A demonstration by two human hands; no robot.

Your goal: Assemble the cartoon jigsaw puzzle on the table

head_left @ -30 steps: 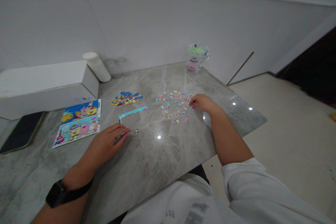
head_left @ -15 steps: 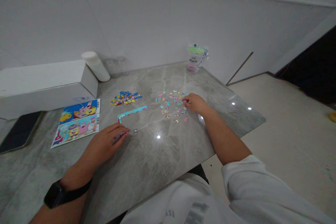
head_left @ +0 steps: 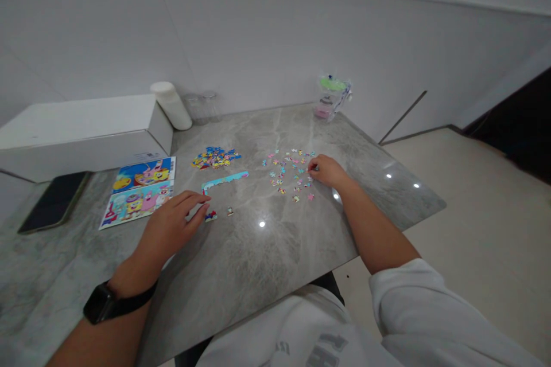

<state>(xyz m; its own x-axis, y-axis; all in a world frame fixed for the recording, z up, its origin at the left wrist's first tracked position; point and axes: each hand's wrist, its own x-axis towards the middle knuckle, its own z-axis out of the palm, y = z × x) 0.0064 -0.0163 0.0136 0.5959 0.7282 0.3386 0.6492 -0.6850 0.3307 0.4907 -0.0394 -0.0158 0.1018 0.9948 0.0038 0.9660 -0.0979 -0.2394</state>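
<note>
My left hand [head_left: 174, 223] hovers by the lower end of a joined strip of puzzle border [head_left: 226, 179], thumb and fingers apart with nothing between them. Just beside its thumb lies a dark red and blue puzzle piece [head_left: 210, 216], and a small pale piece [head_left: 230, 211] sits a little to the right. My right hand [head_left: 328, 172] rests at the right edge of the scattered puzzle pieces [head_left: 282, 172], its fingers curled into a pinch. What those fingertips hold, if anything, is too small to make out. A heap of blue and yellow pieces [head_left: 215, 157] lies behind the strip.
Left of the strip lies a cartoon picture sheet [head_left: 140, 200], with a phone [head_left: 55, 200] beyond it. Along the wall stand a white box [head_left: 86, 126], a leaning white bottle [head_left: 172, 106], clear glasses [head_left: 209, 108] and a plastic bag [head_left: 331, 97]. The grey tabletop ends at the right.
The view has swung slightly left. My left hand has parted its fingers and drawn off the dark red and blue piece, which now shows. My right hand stays at the scattered pieces.
</note>
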